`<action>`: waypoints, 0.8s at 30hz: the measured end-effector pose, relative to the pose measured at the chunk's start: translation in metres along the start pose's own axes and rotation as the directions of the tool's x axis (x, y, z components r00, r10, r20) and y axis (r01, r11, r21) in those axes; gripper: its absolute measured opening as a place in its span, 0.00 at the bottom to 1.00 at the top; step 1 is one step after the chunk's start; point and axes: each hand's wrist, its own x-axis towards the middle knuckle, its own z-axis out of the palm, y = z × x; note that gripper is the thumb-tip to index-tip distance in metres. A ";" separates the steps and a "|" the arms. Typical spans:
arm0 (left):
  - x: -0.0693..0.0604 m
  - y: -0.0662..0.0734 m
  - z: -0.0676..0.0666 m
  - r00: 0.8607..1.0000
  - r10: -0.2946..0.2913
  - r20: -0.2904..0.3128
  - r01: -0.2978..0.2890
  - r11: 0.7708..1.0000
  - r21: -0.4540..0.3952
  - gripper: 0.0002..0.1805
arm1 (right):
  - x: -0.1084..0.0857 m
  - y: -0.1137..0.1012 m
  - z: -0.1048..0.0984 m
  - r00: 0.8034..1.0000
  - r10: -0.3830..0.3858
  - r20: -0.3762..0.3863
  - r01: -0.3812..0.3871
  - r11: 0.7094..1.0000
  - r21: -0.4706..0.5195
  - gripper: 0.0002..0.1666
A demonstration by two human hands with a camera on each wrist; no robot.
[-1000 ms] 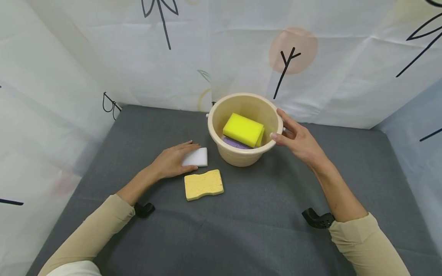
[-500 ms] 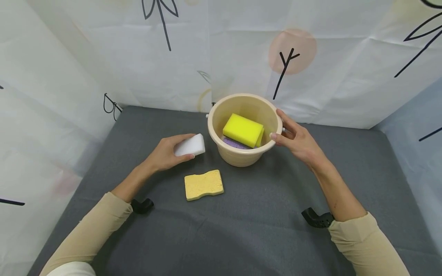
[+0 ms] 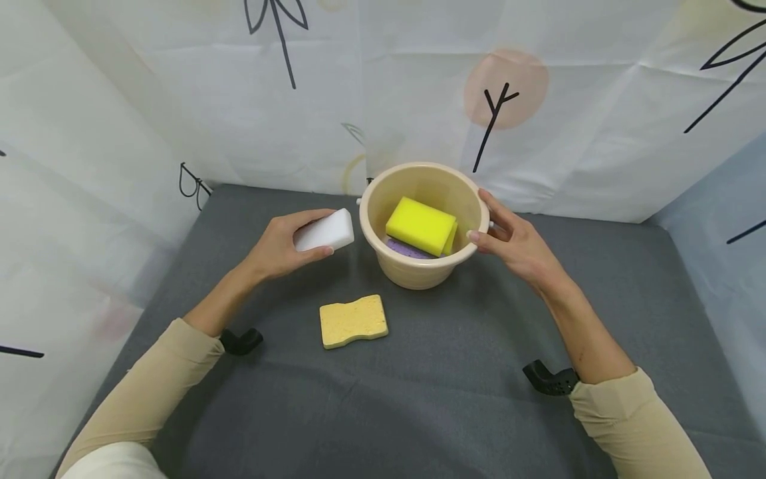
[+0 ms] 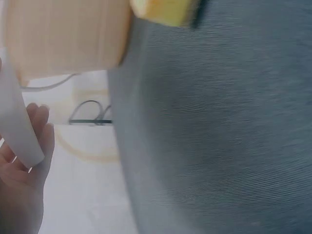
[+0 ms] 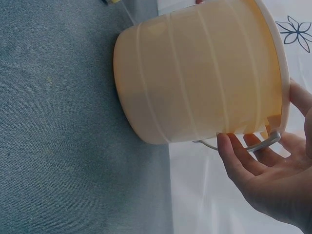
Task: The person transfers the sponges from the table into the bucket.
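Observation:
In the head view my left hand holds a white sponge between thumb and fingers, above the table and just left of a beige bucket. The left wrist view shows the white sponge against the palm. My right hand grips the bucket's right rim, its thumb at the edge; in the right wrist view fingers lie along the outer wall by the wire handle. Inside the bucket a bright yellow sponge rests over a purple sponge.
A pale yellow sponge with wavy long sides lies on the dark grey tabletop, in front of the bucket. A white printed cloth hangs right behind the table, with more cloth at both sides.
My left hand has lifted the white sponge off the table, tilting it and carrying it away from me, up beside the bucket. My right hand and the bucket have stayed in place.

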 end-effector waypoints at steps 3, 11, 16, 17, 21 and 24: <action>0.008 0.006 -0.007 0.999 0.029 -0.017 -0.029 1.000 -0.003 0.34 | 0.000 0.000 0.000 1.000 -0.005 -0.003 0.005 1.000 0.013 0.48; 0.021 0.021 -0.019 0.996 0.076 -0.037 -0.076 0.997 0.004 0.34 | 0.000 0.000 0.000 1.000 -0.011 0.003 0.011 1.000 0.017 0.48; 0.033 0.033 -0.024 0.993 0.111 -0.029 -0.110 0.994 0.022 0.34 | 0.000 0.000 0.000 1.000 -0.009 0.001 0.009 1.000 0.014 0.48; 0.035 0.036 -0.025 0.993 0.117 -0.026 -0.117 0.993 0.027 0.35 | 0.000 0.000 0.000 1.000 -0.008 -0.001 0.008 1.000 0.013 0.48; 0.046 0.042 -0.027 0.989 0.145 -0.025 -0.144 0.989 0.018 0.35 | 0.000 -0.001 0.000 1.000 -0.004 -0.002 0.004 1.000 0.011 0.48; 0.052 0.045 -0.026 0.985 0.168 -0.029 -0.168 0.986 0.009 0.35 | 0.000 -0.001 0.001 1.000 -0.004 -0.001 0.004 1.000 0.007 0.48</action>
